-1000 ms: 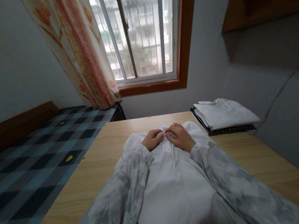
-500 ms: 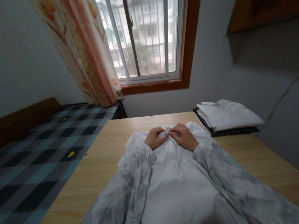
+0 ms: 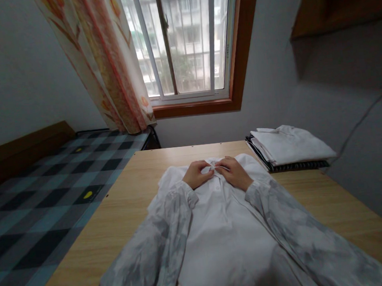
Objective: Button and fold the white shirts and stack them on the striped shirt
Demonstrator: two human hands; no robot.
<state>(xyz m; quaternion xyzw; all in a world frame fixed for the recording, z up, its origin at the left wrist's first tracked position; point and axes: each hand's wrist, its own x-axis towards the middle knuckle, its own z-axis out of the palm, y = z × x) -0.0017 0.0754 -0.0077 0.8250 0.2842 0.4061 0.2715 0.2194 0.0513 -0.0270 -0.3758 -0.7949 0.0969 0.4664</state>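
A white shirt (image 3: 224, 228) lies spread on the wooden table, its collar end toward the window and its lower part toward me. At the collar, my left hand (image 3: 197, 174) pinches the fabric between thumb and fingers. Facing it, my right hand (image 3: 235, 173) grips the shirt from the other side, the fingertips of both hands almost meeting. A small button shows on the front strip just below the hands. Whatever sits right between the fingertips is too small to make out.
Folded white clothes (image 3: 292, 144) lie on a black spiral-edged item (image 3: 298, 166) at the table's (image 3: 118, 223) back right. A bed with a checked cover (image 3: 49, 193) stands to the left. Behind are a curtain (image 3: 105, 66) and a window; a wooden shelf (image 3: 338, 3) hangs at upper right.
Both hands stay at the collar with only slight finger movement. The button below them shows more clearly. The whole view has shifted a little.
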